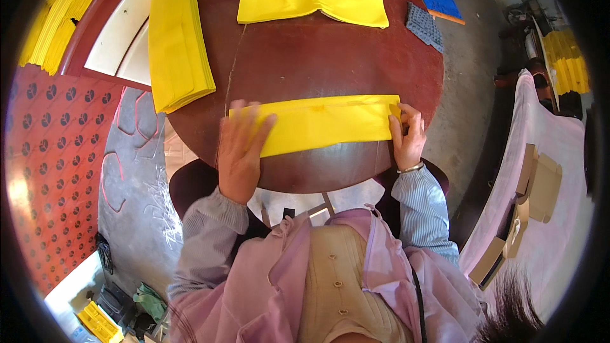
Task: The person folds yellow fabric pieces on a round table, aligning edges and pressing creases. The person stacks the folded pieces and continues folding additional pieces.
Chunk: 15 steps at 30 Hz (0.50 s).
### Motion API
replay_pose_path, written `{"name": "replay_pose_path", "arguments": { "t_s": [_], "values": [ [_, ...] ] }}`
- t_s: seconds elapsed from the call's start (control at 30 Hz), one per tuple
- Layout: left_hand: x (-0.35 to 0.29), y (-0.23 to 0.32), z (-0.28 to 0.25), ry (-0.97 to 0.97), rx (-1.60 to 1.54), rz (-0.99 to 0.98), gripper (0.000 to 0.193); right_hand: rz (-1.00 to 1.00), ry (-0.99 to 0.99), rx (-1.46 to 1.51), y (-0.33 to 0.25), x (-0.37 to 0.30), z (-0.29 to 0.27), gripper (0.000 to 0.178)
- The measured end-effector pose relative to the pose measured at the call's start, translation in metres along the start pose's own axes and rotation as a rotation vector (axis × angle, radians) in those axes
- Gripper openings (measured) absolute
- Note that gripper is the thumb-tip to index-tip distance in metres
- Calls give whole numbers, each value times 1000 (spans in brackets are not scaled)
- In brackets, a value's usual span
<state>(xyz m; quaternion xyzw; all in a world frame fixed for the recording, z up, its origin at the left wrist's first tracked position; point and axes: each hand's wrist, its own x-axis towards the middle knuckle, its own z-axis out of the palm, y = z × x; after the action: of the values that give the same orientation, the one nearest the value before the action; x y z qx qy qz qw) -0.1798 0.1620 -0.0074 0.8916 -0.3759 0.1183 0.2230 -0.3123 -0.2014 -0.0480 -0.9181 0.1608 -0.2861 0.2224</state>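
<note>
Hands: left hand (240,152) flat on one folded yellow sheet (324,124) | right hand (407,136) grip pinching its end | yellow stacks: two (178,41)

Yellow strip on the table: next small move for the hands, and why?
Probably slide the left hand rightward along the strip to press its fold flat. The left hand lies flat on the strip's left end, the right hand pinches the right end, and the middle between them looks slightly raised. The strip lies across the near part of the table.
</note>
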Motion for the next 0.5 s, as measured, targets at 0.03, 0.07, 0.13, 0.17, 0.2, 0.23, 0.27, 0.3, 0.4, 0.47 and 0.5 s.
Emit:
{"name": "replay_pose_path", "arguments": {
  "t_s": [0.03, 0.07, 0.13, 0.17, 0.2, 0.23, 0.27, 0.3, 0.4, 0.47, 0.5],
  "values": [
    [4, -1, 0, -93, -150, 2, 56, -12, 10, -9, 0, 0, 1, 33],
    [7, -1, 0, -201, -282, -2, 57, -21, 17, -17, -1, 1, 1, 33],
    [13, 1, 4, -333, -403, -54, 58, -45, 18, -31, 0, 1, 2, 34],
    [14, 6, 8, -258, -419, -111, 57, -50, 3, -31, 0, 2, 1, 34],
    [14, 15, 16, -219, -412, -220, 57, -51, 9, -34, 1, 2, 1, 34],
    [14, 24, 24, -179, -407, -306, 57, -43, -4, -27, 2, 2, 0, 34],
    [14, 27, 30, -117, -377, -233, 60, -35, -17, -18, 3, 3, -1, 34],
    [14, 29, 35, -102, -338, -248, 61, -29, -31, -7, 3, 4, -1, 34],
    [11, 35, 47, -40, -228, -201, 64, -68, -42, -12, 5, 7, -1, 32],
    [9, 35, 52, -23, -161, -168, 66, -96, -36, -23, 5, 9, -1, 32],
    [8, 36, 54, -17, -115, -161, 66, -118, -27, -36, 5, 11, -1, 33]
  ]
}}
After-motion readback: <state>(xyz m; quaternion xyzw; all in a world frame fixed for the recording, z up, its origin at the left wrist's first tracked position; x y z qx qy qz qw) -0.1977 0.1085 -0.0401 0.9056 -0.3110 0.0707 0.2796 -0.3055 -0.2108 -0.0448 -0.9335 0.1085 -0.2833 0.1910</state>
